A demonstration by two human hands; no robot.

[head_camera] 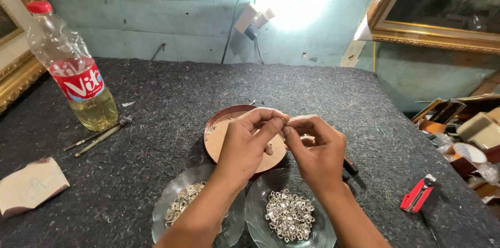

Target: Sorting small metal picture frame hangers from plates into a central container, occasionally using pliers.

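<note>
My left hand (pixel 245 144) and right hand (pixel 315 149) pinch one small clip (pixel 285 122) together above the dishes (pixel 260 196); I'd grip lightly, staying over them.

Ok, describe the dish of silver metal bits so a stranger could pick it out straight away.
Start at the dark grey felt table and find the two glass dishes at its near edge. The one meant is the clear glass dish under the right hand, holding a heap of bright silver metal clips. Its neighbour under the left forearm holds duller, brass-coloured pieces.
</note>
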